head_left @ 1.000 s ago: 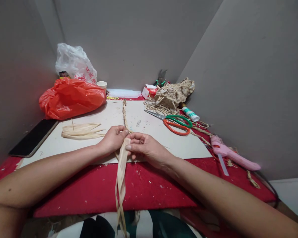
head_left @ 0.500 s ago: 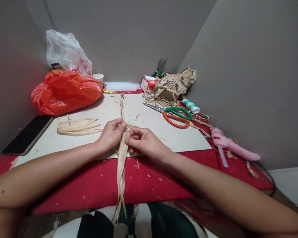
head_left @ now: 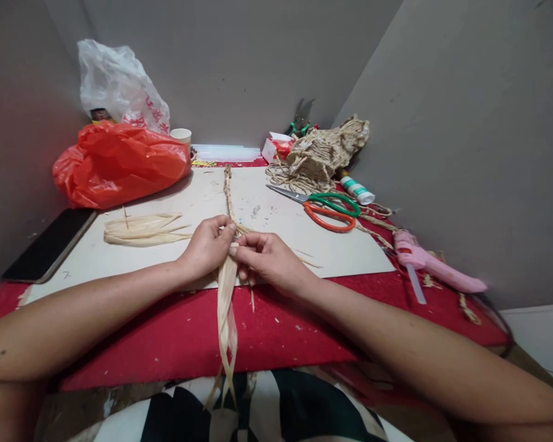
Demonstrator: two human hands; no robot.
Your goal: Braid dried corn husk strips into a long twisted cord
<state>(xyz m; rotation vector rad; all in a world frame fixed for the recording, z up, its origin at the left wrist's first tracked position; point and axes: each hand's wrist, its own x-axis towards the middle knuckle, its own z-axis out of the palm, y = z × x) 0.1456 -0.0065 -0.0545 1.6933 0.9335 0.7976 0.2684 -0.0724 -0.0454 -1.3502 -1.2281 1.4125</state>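
Note:
A narrow braid [head_left: 228, 190] of dried husk runs away from me over the white board [head_left: 203, 190]. My left hand [head_left: 212, 242] pinches its near end between thumb and fingers. Close beside it, my right hand [head_left: 267, 261] is closed on the top of a wide pale corn husk strip [head_left: 227, 294]. That strip hangs over the table's front edge towards my lap, its lower end split into thin tails. Thin strands stick out to the right behind my right fingers. More loose husks [head_left: 141, 230] lie flat left of my left hand.
Scissors [head_left: 334, 209] with green and orange handles lie right of the braid. Behind them are a coiled rope bundle [head_left: 329, 150] and a glue stick [head_left: 357, 190]. A pink glue gun [head_left: 435, 267] rests far right. Left are a phone [head_left: 50, 245] and a red plastic bag [head_left: 122, 166].
My right hand has shifted slightly up and left, its thumb now at the strip's top edge, nearer my left fingers. The left hand keeps its pinch. The view has tilted slightly.

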